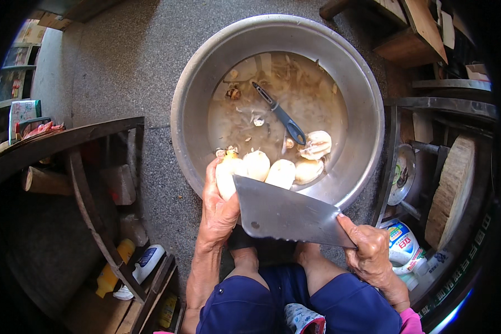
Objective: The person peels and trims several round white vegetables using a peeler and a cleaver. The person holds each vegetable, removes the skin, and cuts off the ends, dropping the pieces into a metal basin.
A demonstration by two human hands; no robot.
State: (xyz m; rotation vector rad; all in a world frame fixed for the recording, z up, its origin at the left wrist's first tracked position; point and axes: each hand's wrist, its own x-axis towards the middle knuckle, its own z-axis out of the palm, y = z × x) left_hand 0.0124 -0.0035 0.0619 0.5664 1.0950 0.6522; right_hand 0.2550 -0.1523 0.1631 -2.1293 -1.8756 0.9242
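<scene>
My left hand is closed around a pale, peeled lotus root piece at the near-left rim of a wide metal basin. My right hand grips a cleaver at its right end. Its broad dark blade slants across the near rim, with the left end close to the held piece and my left fingers. Other peeled lotus root pieces lie along the basin's near side, one with a ridged, hollowed surface. A dark-handled peeler rests among them in the cloudy brown water.
The metal basin stands on a speckled grey floor, with dark scraps in its water. Dark-framed shelves flank me on the left, holding bottles. To the right, a rack holds a thick round wooden board and a white bottle.
</scene>
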